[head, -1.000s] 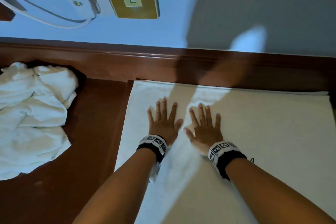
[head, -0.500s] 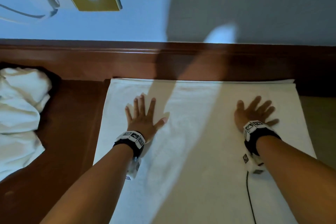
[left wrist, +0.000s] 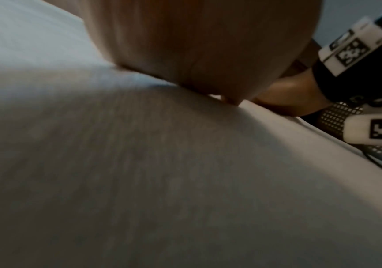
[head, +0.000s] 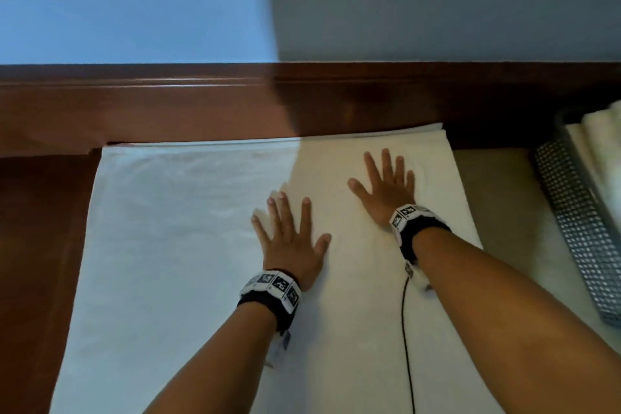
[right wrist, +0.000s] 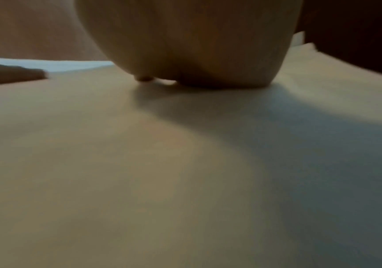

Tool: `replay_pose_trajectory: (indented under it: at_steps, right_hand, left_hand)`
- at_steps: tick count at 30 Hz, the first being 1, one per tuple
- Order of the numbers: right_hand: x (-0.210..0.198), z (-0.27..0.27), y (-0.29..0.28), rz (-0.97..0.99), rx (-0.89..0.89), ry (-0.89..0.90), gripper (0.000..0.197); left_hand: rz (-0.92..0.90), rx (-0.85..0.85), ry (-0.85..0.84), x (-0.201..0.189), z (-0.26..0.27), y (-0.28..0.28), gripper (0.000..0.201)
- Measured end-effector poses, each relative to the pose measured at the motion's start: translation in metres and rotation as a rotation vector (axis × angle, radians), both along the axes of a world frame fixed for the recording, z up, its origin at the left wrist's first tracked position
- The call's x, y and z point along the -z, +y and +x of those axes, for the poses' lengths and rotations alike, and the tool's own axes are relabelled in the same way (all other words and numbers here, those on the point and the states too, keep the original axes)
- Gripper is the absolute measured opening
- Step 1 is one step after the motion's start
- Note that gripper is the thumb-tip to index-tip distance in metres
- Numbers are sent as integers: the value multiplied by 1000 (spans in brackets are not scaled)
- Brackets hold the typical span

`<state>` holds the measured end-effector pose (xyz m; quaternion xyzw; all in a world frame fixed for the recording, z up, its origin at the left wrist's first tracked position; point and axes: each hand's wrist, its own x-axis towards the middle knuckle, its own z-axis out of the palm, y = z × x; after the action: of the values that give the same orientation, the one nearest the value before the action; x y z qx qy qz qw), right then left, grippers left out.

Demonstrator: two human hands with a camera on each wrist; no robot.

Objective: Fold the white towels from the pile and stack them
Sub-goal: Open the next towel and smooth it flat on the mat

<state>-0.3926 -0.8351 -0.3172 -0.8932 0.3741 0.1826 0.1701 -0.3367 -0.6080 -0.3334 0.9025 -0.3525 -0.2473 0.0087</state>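
White towel point(head: 174, 245): spread flat on the wooden surface point(head: 37, 262), beneath both my palms. My left hand point(head: 292, 242): fingers splayed, pressing near its middle. My right hand point(head: 386, 188): fingers splayed, pressing its right part. Mesh basket point(head: 578, 228): well right.

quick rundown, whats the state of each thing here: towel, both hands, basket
white towel: spread flat on the surface, both palms on it
left hand: open, fingers spread, pressed flat on the towel
right hand: open, flat on the towel near its right edge
mesh basket: beside the towel, holding white cloth
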Motion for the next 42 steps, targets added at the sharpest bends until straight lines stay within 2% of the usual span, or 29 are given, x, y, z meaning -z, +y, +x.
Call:
replay_pose_trajectory:
  at_steps: [2, 6, 7, 8, 11, 12, 13, 16, 17, 18, 20, 22, 23, 25, 27, 30, 31, 33, 35, 36, 37, 38, 39, 42]
  right_hand:
    - [-2, -13, -31, 5, 91, 22, 82]
    - [-21, -29, -73, 41, 529, 79, 86]
    - [-25, -28, -72, 15, 589, 78, 84]
    - [-25, -29, -66, -27, 543, 57, 82]
    - [-11, -45, -26, 31, 78, -44, 79]
    - [-5, -54, -17, 43, 23, -31, 80]
    - [-1, -60, -16, 20, 70, -8, 80]
    - [-16, -67, -15, 3, 532, 66, 76]
    - [-23, -69, -5, 14, 597, 32, 74]
    - [-29, -72, 14, 12, 546, -34, 71]
    - [-29, -96, 69, 36, 214, -149, 65]
    - [-21, -138, 129, 93, -40, -109, 62]
    - [-15, -158, 149, 77, -81, -48, 63]
    - [-2, -182, 161, 9, -3, 21, 65]
    - [1, -184, 160, -2, 111, 39, 66]
    - [-7, -181, 176, -1, 220, 72, 69]
    - [-9, -184, 193, -15, 192, 62, 70]
    - [-10, -202, 242, -52, -28, -52, 68]
    - [-2, -231, 287, -26, -313, -187, 69]
    - [3, -246, 300, -27, -405, -211, 68]
    - [8, -259, 306, -59, -425, -225, 66]
    - [13, -270, 307, -108, -378, -238, 65]
    - [15, -278, 304, -154, -304, -251, 64]
    - [22, -298, 294, -131, -73, -317, 64]
  left_hand:
    - [3, -2, -8, 2, 0, 0, 82]
    - [7, -35, -3, 2, -2, -4, 83]
    - [9, -35, -1, 1, -1, -5, 82]
    - [11, -33, 5, 0, -1, -5, 81]
    - [19, -28, 29, -2, 0, -7, 80]
    - [23, -24, 21, -2, 1, -7, 80]
    - [28, -21, 13, -3, 2, -7, 81]
    - [57, -17, 16, -5, 2, -8, 82]
    - [64, -20, 9, -6, 1, -9, 82]
    - [69, -24, -2, -8, -2, -9, 81]
    - [73, -41, 11, -17, -17, -7, 78]
    - [72, 0, 37, -24, -47, 6, 78]
    - [76, 35, 55, -26, -64, 19, 79]
    - [73, 90, 71, -24, -96, 60, 79]
    - [50, 82, 20, -15, -117, 112, 75]
    - [45, -132, -66, -7, -129, 189, 74]
    - [65, -224, -91, -6, -135, 208, 74]
    - [82, -326, -136, -8, -155, 228, 74]
    - [-11, -225, -149, -6, -185, 233, 72]
    - [-74, -124, -130, -3, -199, 235, 70]
    - [-118, -38, -117, 0, -211, 240, 68]
    - [-134, -4, -125, 2, -218, 246, 67]
    - [-127, -38, -137, 3, -220, 256, 67]
    - [-116, -393, -124, 4, -217, 286, 67]
